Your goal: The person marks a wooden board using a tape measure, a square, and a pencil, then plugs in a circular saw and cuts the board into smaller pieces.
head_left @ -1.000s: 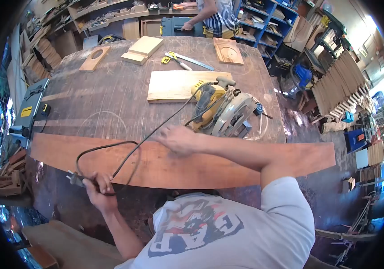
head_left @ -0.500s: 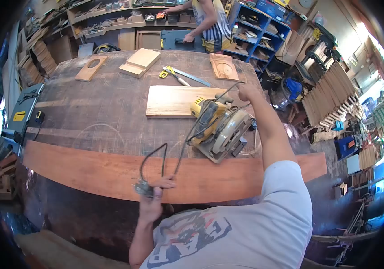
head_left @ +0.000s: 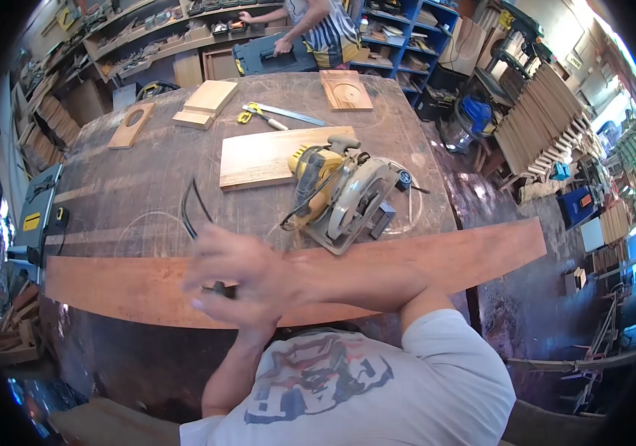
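Note:
My right hand (head_left: pixel 238 273), blurred by motion, reaches across my body and covers my left hand (head_left: pixel 247 321) at the near edge of a long reddish plank (head_left: pixel 474 249). Both hands close on the black power cord (head_left: pixel 187 212). One loop of it rises from the hands over the dark round table (head_left: pixel 132 178). Further along, the cord runs to a yellow circular saw (head_left: pixel 344 189), which rests just beyond the plank, partly on a pale board (head_left: pixel 255 160). My left hand is mostly hidden under the right.
Further back on the table lie a yellow-handled square (head_left: pixel 277 114), stacked wood blocks (head_left: pixel 203 102), a board with a hole (head_left: pixel 131 125) and a routed board (head_left: pixel 345 91). Another person (head_left: pixel 318 26) stands at the shelves. A black-and-yellow machine (head_left: pixel 36 215) sits at the left edge.
My right hand has swung back from beyond the saw to my left hand, bringing the cord with it. The slack cord has shortened into a small loop.

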Tool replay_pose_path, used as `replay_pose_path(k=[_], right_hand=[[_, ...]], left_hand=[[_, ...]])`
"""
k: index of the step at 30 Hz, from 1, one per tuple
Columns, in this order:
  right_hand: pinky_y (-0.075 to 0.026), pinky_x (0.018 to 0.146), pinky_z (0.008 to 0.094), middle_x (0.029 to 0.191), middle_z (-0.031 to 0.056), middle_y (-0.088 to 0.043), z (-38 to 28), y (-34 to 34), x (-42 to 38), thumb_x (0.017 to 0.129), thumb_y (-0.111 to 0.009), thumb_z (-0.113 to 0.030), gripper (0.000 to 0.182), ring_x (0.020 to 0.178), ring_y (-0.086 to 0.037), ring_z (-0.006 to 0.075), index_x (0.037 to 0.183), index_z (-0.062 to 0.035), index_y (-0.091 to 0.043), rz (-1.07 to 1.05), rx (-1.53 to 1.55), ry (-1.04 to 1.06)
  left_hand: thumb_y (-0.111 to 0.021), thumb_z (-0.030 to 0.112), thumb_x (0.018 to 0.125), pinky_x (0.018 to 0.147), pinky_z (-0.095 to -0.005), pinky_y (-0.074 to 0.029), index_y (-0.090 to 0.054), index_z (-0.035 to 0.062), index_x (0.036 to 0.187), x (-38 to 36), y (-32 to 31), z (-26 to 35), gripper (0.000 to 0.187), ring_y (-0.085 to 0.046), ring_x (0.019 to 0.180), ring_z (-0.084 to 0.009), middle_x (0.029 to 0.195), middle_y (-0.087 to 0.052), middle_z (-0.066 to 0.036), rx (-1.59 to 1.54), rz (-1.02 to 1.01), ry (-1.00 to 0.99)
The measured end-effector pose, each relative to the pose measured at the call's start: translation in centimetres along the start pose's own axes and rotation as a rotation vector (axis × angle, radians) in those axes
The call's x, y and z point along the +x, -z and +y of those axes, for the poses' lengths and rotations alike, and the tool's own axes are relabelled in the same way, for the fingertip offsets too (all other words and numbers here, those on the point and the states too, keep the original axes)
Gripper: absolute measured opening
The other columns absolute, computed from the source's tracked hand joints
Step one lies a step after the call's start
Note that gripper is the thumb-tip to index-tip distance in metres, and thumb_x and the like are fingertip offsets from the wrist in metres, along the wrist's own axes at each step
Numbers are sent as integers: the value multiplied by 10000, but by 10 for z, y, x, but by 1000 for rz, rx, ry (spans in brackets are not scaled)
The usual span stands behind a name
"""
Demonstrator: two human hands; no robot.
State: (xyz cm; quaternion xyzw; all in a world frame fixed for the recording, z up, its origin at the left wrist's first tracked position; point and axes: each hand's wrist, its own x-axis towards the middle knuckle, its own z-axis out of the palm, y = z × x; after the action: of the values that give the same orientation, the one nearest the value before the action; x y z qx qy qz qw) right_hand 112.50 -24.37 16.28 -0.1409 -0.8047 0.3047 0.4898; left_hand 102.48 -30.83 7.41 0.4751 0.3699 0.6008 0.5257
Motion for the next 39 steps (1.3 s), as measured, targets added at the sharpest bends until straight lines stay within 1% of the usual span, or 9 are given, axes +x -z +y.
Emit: replay_pose_path(k=[5,8,12,15,18,23,32,35,39], right_hand=[[-545,950,471,1353,243,-562,29,22,-8,881,-760,-284,628,1174,-637,388,1426,-63,-540,-208,-338,-46],[-571,896,508,1349,272,-560,60,22,-48,890,-718,-260,679,1072,-677,431,1501,-109,-463,-746,-531,-459],[-585,850,491,1171,218,-682,186,6,-37,867,-594,-72,355,994,-705,396,1211,-63,-685,-840,-712,-745],[-579,829,490,998,192,-723,249,62,7,857,-584,-31,266,934,-717,393,1081,-48,-727,-369,-987,-410],[-571,833,498,1056,229,-738,238,167,64,882,-633,-78,212,976,-722,394,1069,-34,-724,-327,-1005,-1054],[-566,800,498,1021,229,-746,286,320,-65,855,-687,-161,216,947,-728,384,1040,-88,-774,-331,-1315,-990],[-560,893,481,1040,212,-747,263,296,-71,871,-629,-154,260,1018,-721,376,1091,-113,-761,-158,-1379,-977],[-571,885,482,1033,252,-735,299,333,-121,868,-618,-118,226,1012,-706,424,1034,-26,-741,-19,-1484,-1031],[-559,798,500,979,275,-725,199,323,-105,917,-582,-116,220,948,-715,413,1029,11,-721,29,-1338,-945]], left_hand=[[-517,483,1086,447,-235,-401,-611,129,1038,-14,104,15,370,-453,569,-44,721,-497,50,-315,679,212],[-416,440,1122,775,-334,-489,-550,133,1040,-28,138,47,345,-423,593,-97,652,-366,37,-424,374,-204],[-427,430,1117,936,-439,-477,-546,109,1062,-41,118,41,346,-545,781,-203,743,-485,-12,-213,204,-301],[-440,402,1117,1046,-500,-452,-549,75,1056,-45,93,24,350,-634,936,-286,831,-606,-73,-173,242,-261],[-474,361,1111,1121,-548,-432,-554,42,1035,-60,72,-7,337,-660,1141,-343,966,-700,-134,-201,128,-122],[-485,331,1114,1094,-571,-458,-586,-2,1016,-73,65,-4,362,-657,1179,-389,1016,-708,-178,-198,12,-79],[-498,325,1117,1037,-441,-507,-725,-2,1090,-54,82,22,398,-680,1155,-232,1191,-738,-127,98,-34,260],[-456,335,1129,969,-461,-537,-719,10,1037,-50,69,16,428,-691,1111,-280,1094,-748,-107,28,-168,3],[-436,357,1128,961,-467,-521,-644,49,1003,-70,131,12,392,-680,953,-271,865,-662,-72,-113,255,-92]])
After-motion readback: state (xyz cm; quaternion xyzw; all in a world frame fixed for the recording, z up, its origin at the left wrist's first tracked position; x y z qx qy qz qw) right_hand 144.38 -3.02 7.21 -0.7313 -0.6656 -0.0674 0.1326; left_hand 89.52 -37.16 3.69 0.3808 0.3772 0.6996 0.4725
